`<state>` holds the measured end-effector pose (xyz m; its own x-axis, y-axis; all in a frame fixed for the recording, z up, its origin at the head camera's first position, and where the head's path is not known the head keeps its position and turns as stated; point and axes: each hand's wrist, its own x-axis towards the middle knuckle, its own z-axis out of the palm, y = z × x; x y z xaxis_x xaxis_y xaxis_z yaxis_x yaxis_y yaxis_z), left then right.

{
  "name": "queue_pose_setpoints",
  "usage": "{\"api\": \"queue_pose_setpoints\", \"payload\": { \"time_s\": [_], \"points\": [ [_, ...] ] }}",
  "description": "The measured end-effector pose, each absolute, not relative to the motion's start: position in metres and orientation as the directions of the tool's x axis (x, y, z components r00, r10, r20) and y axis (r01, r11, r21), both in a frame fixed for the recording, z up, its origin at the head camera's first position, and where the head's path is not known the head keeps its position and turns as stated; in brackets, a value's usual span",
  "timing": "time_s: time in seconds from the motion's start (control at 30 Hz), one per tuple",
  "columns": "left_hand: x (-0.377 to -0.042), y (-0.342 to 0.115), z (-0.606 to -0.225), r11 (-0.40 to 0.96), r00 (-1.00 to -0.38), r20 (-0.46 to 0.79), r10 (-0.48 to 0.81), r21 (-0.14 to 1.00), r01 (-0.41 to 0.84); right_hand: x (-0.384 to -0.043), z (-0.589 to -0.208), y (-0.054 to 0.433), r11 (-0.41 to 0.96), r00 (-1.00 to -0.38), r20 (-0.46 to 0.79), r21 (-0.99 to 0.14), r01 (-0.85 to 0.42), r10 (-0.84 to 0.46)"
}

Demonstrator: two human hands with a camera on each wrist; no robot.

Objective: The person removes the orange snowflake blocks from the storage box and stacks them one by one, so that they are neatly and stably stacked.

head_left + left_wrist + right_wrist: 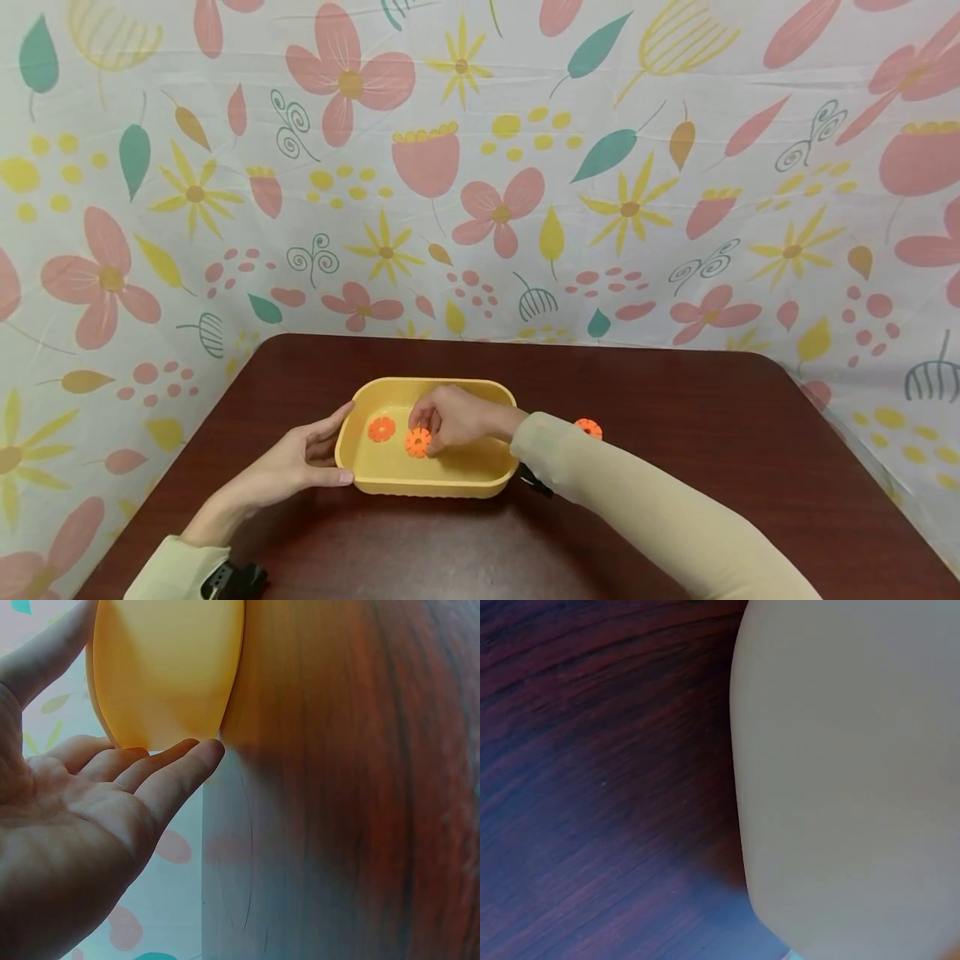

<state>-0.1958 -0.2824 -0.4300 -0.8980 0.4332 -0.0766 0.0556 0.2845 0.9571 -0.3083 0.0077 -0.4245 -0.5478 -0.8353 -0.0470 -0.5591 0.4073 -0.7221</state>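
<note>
A yellow plastic basin sits on the table. My left hand spans its left end, the thumb straight against the front corner and the fingers at the back corner. In the left wrist view those mostly straight fingers touch the end of the basin. Inside the basin, my right hand pinches an orange notched disc between thumb and fingers. A second orange disc lies on the basin floor to its left. The right wrist view does not show the right hand.
Another orange disc lies to the right of the basin, partly hidden behind the right sleeve. The dark wooden table ends at the back against a flower-patterned cloth. A pale smooth surface fills much of the right wrist view.
</note>
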Motion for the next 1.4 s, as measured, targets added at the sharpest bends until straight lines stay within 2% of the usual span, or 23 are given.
{"api": "queue_pose_setpoints", "payload": {
  "time_s": [0.23, 0.5, 0.63, 0.93, 1.2, 1.4],
  "points": [
    [-0.197, -0.282, -0.432, 0.279, -0.894, -0.076, 0.442, 0.959, 0.057, -0.307, -0.426, 0.006, 0.427, -0.551, -0.058, -0.702, -0.57, -0.832],
    [-0.197, -0.282, -0.432, 0.275, -0.891, -0.079, 0.447, 0.96, 0.053, -0.305, -0.428, 0.003, 0.362, -0.45, -0.069, -0.707, -0.608, -0.89],
    [-0.196, -0.281, -0.432, 0.273, -0.892, -0.077, 0.445, 0.96, 0.054, -0.304, -0.427, 0.004, 0.353, -0.437, -0.066, -0.702, -0.619, -0.897],
    [-0.197, -0.283, -0.433, 0.262, -0.891, -0.074, 0.447, 0.964, 0.052, -0.304, -0.423, 0.009, 0.353, -0.453, -0.052, -0.707, -0.613, -0.89],
    [-0.198, -0.283, -0.435, 0.253, -0.886, -0.061, 0.46, 0.965, 0.065, -0.301, -0.413, 0.02, 0.383, -0.506, -0.042, -0.708, -0.593, -0.861],
    [-0.196, -0.283, -0.434, 0.249, -0.887, -0.052, 0.459, 0.966, 0.072, -0.296, -0.395, 0.038, 0.36, -0.531, 0.017, -0.715, -0.599, -0.847]
  ]
}}
